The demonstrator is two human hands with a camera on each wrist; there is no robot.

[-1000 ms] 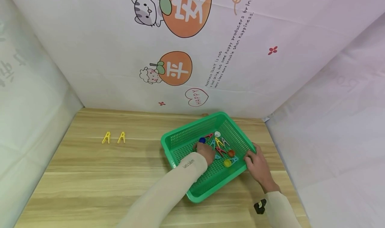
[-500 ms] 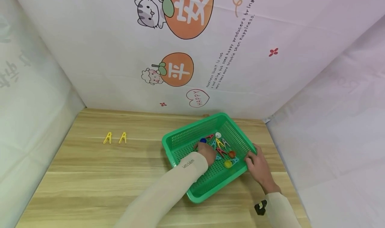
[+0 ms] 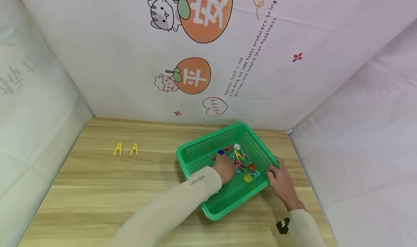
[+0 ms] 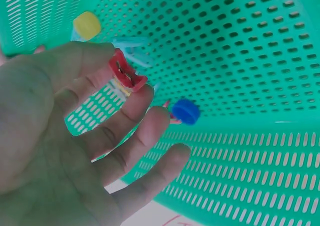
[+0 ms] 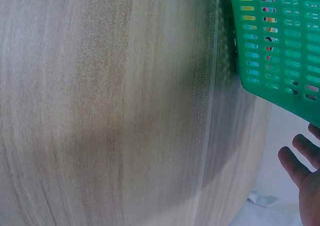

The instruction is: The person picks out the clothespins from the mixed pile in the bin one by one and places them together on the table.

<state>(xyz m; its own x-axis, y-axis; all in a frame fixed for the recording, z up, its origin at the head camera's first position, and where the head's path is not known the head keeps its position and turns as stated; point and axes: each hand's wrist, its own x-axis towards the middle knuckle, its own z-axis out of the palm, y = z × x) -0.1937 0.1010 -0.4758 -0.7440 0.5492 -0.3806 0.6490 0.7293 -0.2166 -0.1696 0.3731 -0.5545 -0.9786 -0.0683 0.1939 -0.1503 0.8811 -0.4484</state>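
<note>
Inside the green basket (image 3: 192, 144), my left hand (image 3: 225, 168) reaches down among small things. Its thumb and index finger pinch a red clothespin (image 4: 128, 75), while the other fingers stay spread in the left wrist view. Near those fingers lies a blue bottle cap (image 4: 186, 112). A yellow clothespin (image 3: 238, 155), a white cap (image 3: 237, 147), an orange cap (image 3: 252, 167) and a yellow cap (image 3: 247, 178) lie about the hand with several other clothespins. My right hand (image 3: 281, 183) grips the basket's rim at its right corner, with fingers also visible beside the rim in the right wrist view.
Two yellow clothespins (image 3: 118, 149) stand apart on the left of the wooden table (image 3: 130, 189). White printed cloth (image 3: 130, 59) walls in the back and both sides. A black device (image 3: 282, 225) sits by the right wrist.
The left hand shifts slightly within the basket, and its forearm swings a little to the left. The right hand keeps its grip on the rim.
</note>
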